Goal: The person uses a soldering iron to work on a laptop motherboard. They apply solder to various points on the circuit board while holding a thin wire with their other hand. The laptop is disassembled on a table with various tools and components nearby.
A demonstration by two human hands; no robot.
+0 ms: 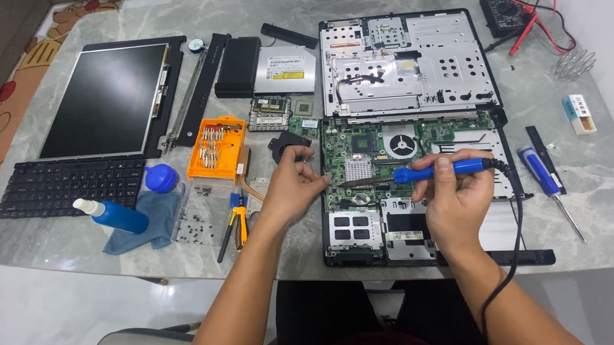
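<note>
At a marble-topped table (607, 213), I work over an opened laptop base (415, 178), its green motherboard (364, 153) my landmark for everything here. My right hand (457, 196) sits at the board's near right, its grip pressed together around the blue handle of a soldering iron (436, 171); the black cord (508, 229) drops from the handle's right end toward me. The iron's long axis runs nearly level, left to right, with its dark tip reaching left over the board's middle, just below the round fan (400, 144). My left hand (292, 188) rests at the board's left edge, fingertips pinched together and touching the edge; whether they hold something small there I cannot tell. The tip points toward that hand and stops near it, so the left hand is the nearer one to the working point. Left of the board lie an orange screwdriver-bit case (218, 149), a blue spray bottle (112, 215) and a detached keyboard (71, 186); right of it, a blue screwdriver (544, 174).
</note>
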